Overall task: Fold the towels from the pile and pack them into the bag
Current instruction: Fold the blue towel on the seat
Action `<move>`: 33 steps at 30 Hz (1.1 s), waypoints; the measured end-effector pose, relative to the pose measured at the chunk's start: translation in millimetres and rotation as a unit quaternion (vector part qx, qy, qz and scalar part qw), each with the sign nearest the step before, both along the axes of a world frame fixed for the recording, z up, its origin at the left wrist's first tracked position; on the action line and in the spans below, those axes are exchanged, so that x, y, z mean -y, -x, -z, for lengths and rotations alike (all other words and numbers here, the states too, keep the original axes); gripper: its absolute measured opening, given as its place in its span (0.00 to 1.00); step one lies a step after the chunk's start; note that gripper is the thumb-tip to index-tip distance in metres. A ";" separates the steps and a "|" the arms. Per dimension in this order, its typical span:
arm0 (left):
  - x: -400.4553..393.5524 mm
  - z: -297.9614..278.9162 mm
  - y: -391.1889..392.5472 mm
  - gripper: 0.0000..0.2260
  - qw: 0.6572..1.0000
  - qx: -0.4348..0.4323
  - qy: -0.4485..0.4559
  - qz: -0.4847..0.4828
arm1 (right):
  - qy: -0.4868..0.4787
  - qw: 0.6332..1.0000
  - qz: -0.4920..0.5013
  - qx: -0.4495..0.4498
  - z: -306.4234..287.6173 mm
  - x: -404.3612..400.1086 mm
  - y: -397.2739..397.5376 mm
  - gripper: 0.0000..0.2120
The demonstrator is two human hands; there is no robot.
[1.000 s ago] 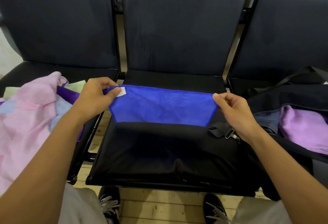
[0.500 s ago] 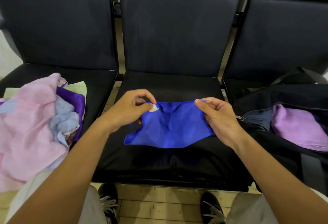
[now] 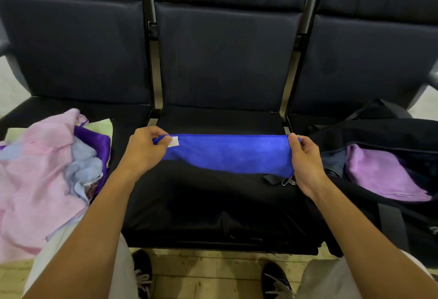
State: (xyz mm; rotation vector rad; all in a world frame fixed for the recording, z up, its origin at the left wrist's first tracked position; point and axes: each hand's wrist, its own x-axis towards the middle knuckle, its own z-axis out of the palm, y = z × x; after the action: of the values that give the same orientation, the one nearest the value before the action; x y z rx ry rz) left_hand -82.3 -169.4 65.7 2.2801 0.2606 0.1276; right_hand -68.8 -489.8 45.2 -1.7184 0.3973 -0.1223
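Observation:
A bright blue towel point(image 3: 227, 154) with a white label is stretched flat and taut across the middle seat point(image 3: 213, 206). My left hand point(image 3: 144, 149) pinches its left top corner by the label. At the towel's right top corner my right hand point(image 3: 305, 159) pinches the edge. The pile of towels point(image 3: 40, 175), pink, light blue and purple, lies on the left seat. An open black bag point(image 3: 379, 133) stands on the right seat with a folded lilac towel point(image 3: 381, 173) inside.
Dark padded seat backs point(image 3: 222, 57) rise behind the three seats. A black strap with a metal clip point(image 3: 282, 180) lies on the middle seat below the towel's right end. My knees and black shoes point(image 3: 275, 279) show over the wooden floor.
Half a second ago my hands were close together with the towel slack and bunched between them. They have moved apart and pulled it taut across the seat.

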 end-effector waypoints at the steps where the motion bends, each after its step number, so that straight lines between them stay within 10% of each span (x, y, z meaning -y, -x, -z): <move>1: 1.6 -1.4 1.7 0.05 1.000 -0.004 0.029 -0.009 | -0.003 1.000 0.003 0.002 -1.3 -0.7 1.6 0.15; 7: 26.3 -10.1 23.0 0.04 0.967 -0.057 0.243 -0.042 | -0.089 0.996 0.027 0.010 -4.4 -6.7 14.0 0.12; 33: 90.1 -8.5 -2.3 0.09 0.931 -0.103 0.287 0.198 | -0.125 0.971 -0.200 0.046 -3.6 -50.9 23.3 0.09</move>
State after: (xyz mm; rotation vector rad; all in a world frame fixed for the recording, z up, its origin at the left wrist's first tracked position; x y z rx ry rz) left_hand -80.0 -259.5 74.2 1.7132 -0.0597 -0.3576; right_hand -92.2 -438.9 48.7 -1.5032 -0.0084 0.1359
